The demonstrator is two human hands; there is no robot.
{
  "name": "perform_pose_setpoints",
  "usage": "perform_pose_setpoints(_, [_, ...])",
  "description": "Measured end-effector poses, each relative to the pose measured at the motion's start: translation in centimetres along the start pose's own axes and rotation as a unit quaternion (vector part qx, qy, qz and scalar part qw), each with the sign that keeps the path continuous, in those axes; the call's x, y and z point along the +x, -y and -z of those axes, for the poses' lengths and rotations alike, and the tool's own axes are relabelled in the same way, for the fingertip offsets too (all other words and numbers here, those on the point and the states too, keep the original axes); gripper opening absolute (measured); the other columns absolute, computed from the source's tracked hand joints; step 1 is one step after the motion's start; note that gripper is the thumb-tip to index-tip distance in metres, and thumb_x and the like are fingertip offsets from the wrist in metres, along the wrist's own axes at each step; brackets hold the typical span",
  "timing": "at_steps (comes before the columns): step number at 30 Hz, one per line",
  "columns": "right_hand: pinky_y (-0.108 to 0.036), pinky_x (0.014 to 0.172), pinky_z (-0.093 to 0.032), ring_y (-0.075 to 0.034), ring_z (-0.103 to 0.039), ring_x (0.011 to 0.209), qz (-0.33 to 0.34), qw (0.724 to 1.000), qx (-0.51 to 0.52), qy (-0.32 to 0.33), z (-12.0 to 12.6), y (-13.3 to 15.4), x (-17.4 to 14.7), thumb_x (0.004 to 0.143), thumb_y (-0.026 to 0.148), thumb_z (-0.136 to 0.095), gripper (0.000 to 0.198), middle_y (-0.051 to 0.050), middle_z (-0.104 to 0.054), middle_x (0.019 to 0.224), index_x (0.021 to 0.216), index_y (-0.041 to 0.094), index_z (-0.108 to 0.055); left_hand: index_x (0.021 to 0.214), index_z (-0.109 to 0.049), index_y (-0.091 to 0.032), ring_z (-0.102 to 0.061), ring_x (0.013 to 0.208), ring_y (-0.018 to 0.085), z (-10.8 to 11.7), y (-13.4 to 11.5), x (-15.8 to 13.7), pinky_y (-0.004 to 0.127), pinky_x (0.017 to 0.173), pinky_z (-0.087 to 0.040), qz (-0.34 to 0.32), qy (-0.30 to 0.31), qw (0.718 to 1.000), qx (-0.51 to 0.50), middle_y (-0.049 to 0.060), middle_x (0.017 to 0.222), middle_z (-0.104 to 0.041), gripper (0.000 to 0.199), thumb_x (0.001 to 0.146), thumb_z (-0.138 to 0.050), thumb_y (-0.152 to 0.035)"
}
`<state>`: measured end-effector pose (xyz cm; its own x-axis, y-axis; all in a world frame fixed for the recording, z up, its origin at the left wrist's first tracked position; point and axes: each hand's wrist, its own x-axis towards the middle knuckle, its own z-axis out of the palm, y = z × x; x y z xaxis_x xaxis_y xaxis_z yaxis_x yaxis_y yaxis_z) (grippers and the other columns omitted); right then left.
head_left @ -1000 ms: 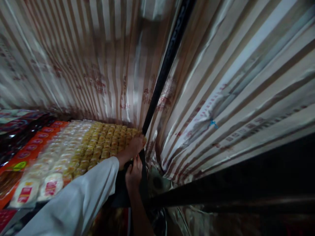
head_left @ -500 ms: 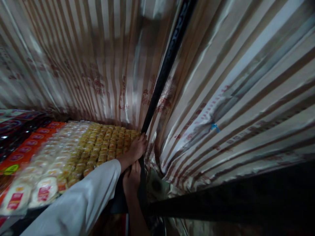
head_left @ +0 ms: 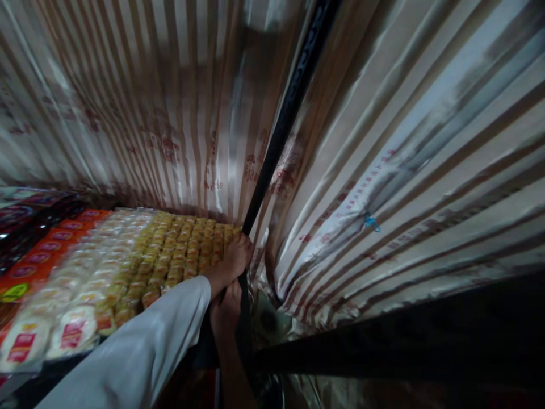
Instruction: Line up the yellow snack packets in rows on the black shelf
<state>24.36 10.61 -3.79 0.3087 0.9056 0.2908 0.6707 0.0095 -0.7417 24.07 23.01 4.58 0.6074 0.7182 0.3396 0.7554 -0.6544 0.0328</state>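
My left hand (head_left: 237, 255), in a white sleeve, reaches in from the lower left. Its fingers are closed around the black post (head_left: 276, 145) at the far corner of the display. Just beneath it, my right hand (head_left: 226, 309) is curled shut against the dark corner. What those fingers hold is hidden in shadow. Beside my hands lie rows of small yellow wrapped pastries (head_left: 179, 250). Left of them are clear packs of round white cakes (head_left: 74, 329) with red labels.
Orange packets (head_left: 46, 244) and dark glossy packages lie further left. A striped plastic sheet (head_left: 179, 113) hangs behind the post, and another stretch spreads to the right with a blue tie (head_left: 372, 222) on it. A dark beam (head_left: 404, 335) runs across the lower right.
The view has shifted very slightly. Both hands stay at the foot of the post, with almost no visible movement.
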Motion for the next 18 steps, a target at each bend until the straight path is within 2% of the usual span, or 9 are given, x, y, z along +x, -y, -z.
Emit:
perform_pose_setpoints(3, [-0.048, 0.100, -0.038, -0.027, -0.043, 0.124, -0.002, 1.000, 0.002, -0.019, -0.2, -0.1, 0.0, 0.078, 0.026, -0.041, 0.048, -0.003, -0.050, 0.131, 0.125, 0.033, -0.048, 0.092, -0.059, -0.012, -0.049, 0.105, 0.023, 0.2, 0.1, -0.3, 0.042, 0.099, -0.034, -0.007, -0.002, 1.000, 0.007, 0.010, 0.104, -0.058, 0.022, 0.087, -0.038, -0.014])
perform_pose_setpoints(6, [-0.047, 0.100, -0.038, -0.028, -0.043, 0.123, 0.006, 1.000, -0.003, -0.020, -0.7, -0.3, 0.1, 0.076, 0.024, -0.041, 0.049, -0.006, -0.049, 0.132, 0.125, 0.028, -0.048, 0.094, -0.060, -0.011, -0.046, 0.113, 0.024, 0.2, 0.3, -0.5, 0.041, 0.103, -0.031, -0.009, -0.013, 1.000, 0.002, 0.013, 0.115, -0.055, 0.025, 0.087, -0.037, -0.014])
perform_pose_setpoints(9, [-0.049, 0.100, -0.036, -0.031, -0.044, 0.122, 0.000, 0.999, -0.008, -0.033, -0.9, -0.4, 0.0, 0.076, 0.022, -0.040, 0.049, -0.009, -0.049, 0.131, 0.124, 0.023, -0.049, 0.108, -0.056, -0.009, -0.038, 0.124, 0.027, 0.0, 0.4, -0.9, 0.043, 0.106, -0.027, -0.009, -0.022, 0.999, -0.022, 0.016, 0.125, -0.050, 0.029, 0.087, -0.037, -0.016])
perform_pose_setpoints(13, [-0.047, 0.099, -0.039, -0.029, -0.047, 0.120, 0.007, 0.999, -0.010, -0.034, -0.6, -0.3, -0.1, 0.076, 0.021, -0.044, 0.045, -0.008, -0.054, 0.127, 0.119, 0.027, -0.053, 0.122, -0.049, -0.008, -0.026, 0.133, 0.030, 0.5, 0.2, -1.6, 0.048, 0.107, -0.024, -0.015, -0.015, 0.998, -0.066, 0.019, 0.137, -0.040, 0.040, 0.083, -0.043, -0.016])
perform_pose_setpoints(16, [-0.039, 0.094, -0.044, -0.025, -0.052, 0.115, 0.006, 0.999, -0.012, -0.049, -0.2, 0.1, 0.3, 0.075, 0.019, -0.048, 0.034, -0.010, -0.062, 0.116, 0.105, 0.026, -0.062, 0.117, -0.052, -0.006, -0.023, 0.134, 0.030, 2.1, -0.6, -2.6, 0.048, 0.108, -0.024, 0.013, -0.012, 0.994, -0.105, 0.019, 0.138, -0.038, 0.039, 0.080, -0.046, -0.016])
perform_pose_setpoints(18, [-0.029, 0.089, -0.045, -0.017, -0.060, 0.102, 0.000, 0.999, 0.004, -0.045, 0.1, 0.5, 0.9, 0.077, 0.016, -0.045, 0.024, -0.011, -0.068, 0.101, 0.088, 0.020, -0.066, 0.115, -0.054, -0.007, -0.025, 0.133, 0.030, 3.5, -1.6, -4.0, 0.046, 0.107, -0.027, 0.051, -0.033, 0.988, -0.144, 0.018, 0.138, -0.040, 0.038, 0.079, -0.046, -0.015])
